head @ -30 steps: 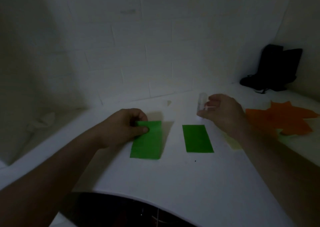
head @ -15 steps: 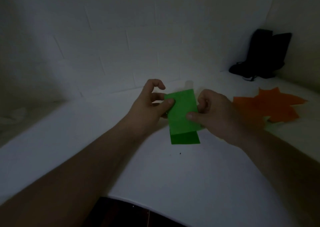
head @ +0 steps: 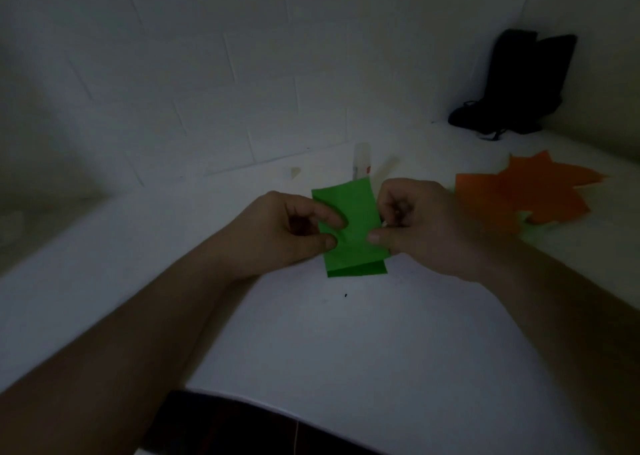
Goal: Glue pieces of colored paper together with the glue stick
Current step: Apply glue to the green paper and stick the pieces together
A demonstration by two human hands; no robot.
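Since a second ago my left hand point(head: 294, 232) has carried its green paper point(head: 349, 226) across to the second green piece point(head: 356, 269), and my right hand point(head: 412, 226) has let go of the glue stick point(head: 362, 161), which now stands upright on the counter point(head: 346, 350) just beyond both hands

Largest first: the counter is white and runs under both forearms; far out past my right hand lean dark boots point(head: 519, 87), and just to the right of that hand lie orange leaf cutouts point(head: 530, 194)

Between the hands, the upper green paper is pinched at its left edge by my left thumb and forefinger and at its right edge by my right thumb, with the other right fingers curled behind it. Only a thin strip of the lower piece shows, peeking out at the near end toward me

I judge the task to be at the joining step: the sheets are stacked nearly square, but pressing them flat is not yet done, and I cannot see any glue. The orange cutouts look untouched

Each green rectangle's long axis runs away from me, leaning slightly left at the far end
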